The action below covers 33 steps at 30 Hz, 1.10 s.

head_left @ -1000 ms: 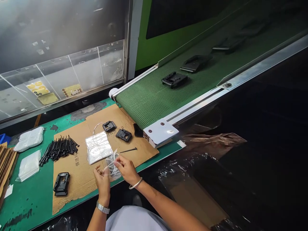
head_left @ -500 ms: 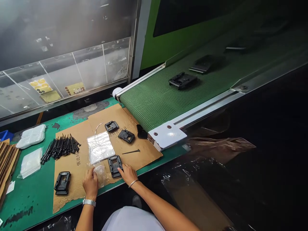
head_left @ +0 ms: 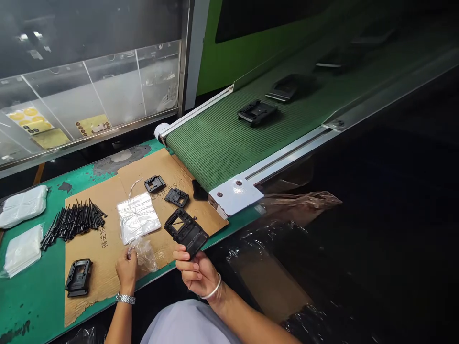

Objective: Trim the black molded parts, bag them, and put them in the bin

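Black plastic part is held up over the front edge of the cardboard by the right hand. This hand is closed in a pinch on the near end only, perhaps so that the rest, with its square hole, is left easy to see. Counted from the part, the clear bag is found at eight o'clock, crumpled on the cardboard. Its edge is pinched by the left hand, whose fingers are curled in; the thin bag may be gripped that way so that it is kept from sliding. A shiny flat plastic pack is set between nine and ten o'clock, maybe to be close by. Two more black parts are seen near eleven o'clock, a heap of black pins at nine, and the green belt at one. Half a second ago, the part was touched at its side by the right hand, with its long side pointed nearer to twelve o'clock; now it has been brought up closer, turned, and pinched at its end. The lone pin, which was shown whole then, is now partly hidden behind the part.
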### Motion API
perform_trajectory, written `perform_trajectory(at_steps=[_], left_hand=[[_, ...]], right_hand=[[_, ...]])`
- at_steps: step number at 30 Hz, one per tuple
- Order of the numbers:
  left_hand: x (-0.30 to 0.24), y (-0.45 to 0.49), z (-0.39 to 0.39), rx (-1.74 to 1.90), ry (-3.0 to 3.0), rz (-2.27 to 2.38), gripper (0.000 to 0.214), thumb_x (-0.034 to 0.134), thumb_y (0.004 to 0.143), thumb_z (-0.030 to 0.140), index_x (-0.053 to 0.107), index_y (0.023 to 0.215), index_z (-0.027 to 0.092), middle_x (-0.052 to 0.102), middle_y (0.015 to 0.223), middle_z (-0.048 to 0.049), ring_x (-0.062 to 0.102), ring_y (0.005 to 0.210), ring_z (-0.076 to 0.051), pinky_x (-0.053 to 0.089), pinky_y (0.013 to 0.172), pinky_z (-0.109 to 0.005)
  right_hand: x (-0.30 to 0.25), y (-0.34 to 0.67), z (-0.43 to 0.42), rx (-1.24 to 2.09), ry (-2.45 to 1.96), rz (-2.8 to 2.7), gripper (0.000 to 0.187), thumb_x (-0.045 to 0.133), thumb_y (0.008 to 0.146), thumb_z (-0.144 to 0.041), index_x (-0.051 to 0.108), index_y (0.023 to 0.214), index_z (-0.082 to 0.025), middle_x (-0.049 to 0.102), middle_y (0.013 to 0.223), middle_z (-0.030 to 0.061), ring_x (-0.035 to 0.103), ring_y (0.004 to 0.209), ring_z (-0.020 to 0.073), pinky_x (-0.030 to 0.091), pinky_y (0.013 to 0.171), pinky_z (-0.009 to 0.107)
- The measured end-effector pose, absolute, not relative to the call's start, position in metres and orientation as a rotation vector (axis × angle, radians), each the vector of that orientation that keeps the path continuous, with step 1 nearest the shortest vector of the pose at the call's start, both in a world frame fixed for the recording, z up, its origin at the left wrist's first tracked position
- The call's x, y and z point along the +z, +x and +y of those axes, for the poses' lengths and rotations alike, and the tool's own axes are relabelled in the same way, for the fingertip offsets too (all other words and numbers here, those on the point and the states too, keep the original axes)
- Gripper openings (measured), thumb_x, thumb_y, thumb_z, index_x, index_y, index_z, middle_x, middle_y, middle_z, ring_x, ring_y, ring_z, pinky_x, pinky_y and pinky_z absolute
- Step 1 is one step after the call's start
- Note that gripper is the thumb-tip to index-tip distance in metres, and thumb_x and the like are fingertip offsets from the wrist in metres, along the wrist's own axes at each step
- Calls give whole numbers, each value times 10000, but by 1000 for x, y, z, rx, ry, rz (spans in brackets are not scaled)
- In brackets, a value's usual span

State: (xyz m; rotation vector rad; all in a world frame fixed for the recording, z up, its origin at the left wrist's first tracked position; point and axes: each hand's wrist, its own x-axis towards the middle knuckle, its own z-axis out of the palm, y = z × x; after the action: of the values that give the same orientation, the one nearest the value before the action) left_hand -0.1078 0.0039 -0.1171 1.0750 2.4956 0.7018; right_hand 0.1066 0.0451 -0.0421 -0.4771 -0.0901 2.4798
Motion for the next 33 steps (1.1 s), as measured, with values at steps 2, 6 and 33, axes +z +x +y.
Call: perform_trajectory(at_steps=[2,6,33], left_hand=[[-113,-104,6,711,1081,2494,288,416,752,331,661,767,179,623,563,-51,543,550,-200,319,511,-261],[-108,-101,8,738,1075,2507,302,402,761,351,648,716,180,587,528,-50,507,513,-191,284,503,-267],[-127,-75,-2,713,2038,2329,267,409,811,196,603,990,158,543,702,-67,505,659,-190,416,599,-315]], right_hand=[[-33,108,43,2486,-466,76,156,323,825,-231,407,702,-182,262,605,-53,110,406,52,154,283,94],[-31,109,42,2501,-483,32,151,373,816,-260,412,693,-182,290,593,-57,137,391,42,150,278,112],[-150,72,45,1560,-1169,-1804,92,513,676,-98,504,718,-179,549,745,19,519,766,169,379,730,297]])
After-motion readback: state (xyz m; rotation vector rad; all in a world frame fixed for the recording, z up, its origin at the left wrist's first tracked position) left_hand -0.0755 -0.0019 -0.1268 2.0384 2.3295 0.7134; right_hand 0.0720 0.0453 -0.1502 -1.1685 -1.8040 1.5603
